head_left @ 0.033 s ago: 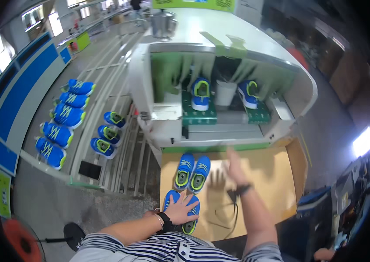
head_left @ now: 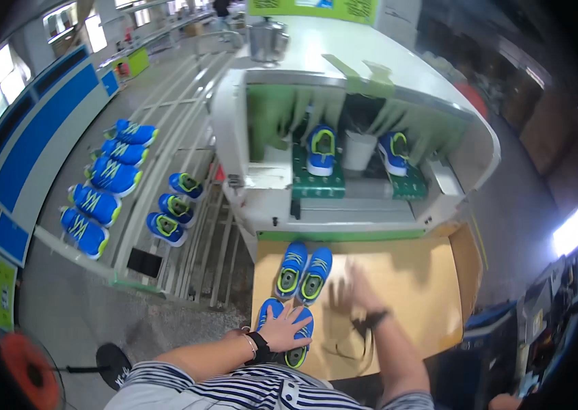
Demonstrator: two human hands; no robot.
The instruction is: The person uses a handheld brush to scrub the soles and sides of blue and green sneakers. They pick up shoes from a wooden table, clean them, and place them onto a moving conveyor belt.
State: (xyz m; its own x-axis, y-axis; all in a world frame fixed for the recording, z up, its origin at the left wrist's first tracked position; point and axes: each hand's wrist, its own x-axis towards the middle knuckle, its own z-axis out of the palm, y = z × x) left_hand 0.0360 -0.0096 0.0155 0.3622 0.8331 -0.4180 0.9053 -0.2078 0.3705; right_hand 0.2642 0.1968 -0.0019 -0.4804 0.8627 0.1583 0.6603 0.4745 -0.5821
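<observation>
My left hand [head_left: 283, 331] lies with its fingers spread over a pair of blue sneakers with lime lining; the right sneaker of that pair [head_left: 296, 357] shows beneath it, and much of both is covered. Just beyond stands a second pair, a left sneaker [head_left: 289, 271] and a right sneaker [head_left: 315, 276], toes pointing away from me. My right hand [head_left: 362, 287] is over the tan board [head_left: 412, 294], right of that pair and apart from it. Motion blurs its fingers, and nothing in it can be made out. A dark cord [head_left: 349, 355] hangs near my right wrist.
Ahead is a white machine [head_left: 330, 217] with green strip curtains; one sneaker [head_left: 321, 150] and another sneaker [head_left: 394, 153] sit on its green belts. On the left, a roller rack [head_left: 125, 263] carries several blue sneakers [head_left: 115, 173]. A raised flap [head_left: 467, 266] edges the board's right side.
My right hand has come a little nearer to me over the board. My left hand stays on the near sneakers. The whole view has shifted slightly.
</observation>
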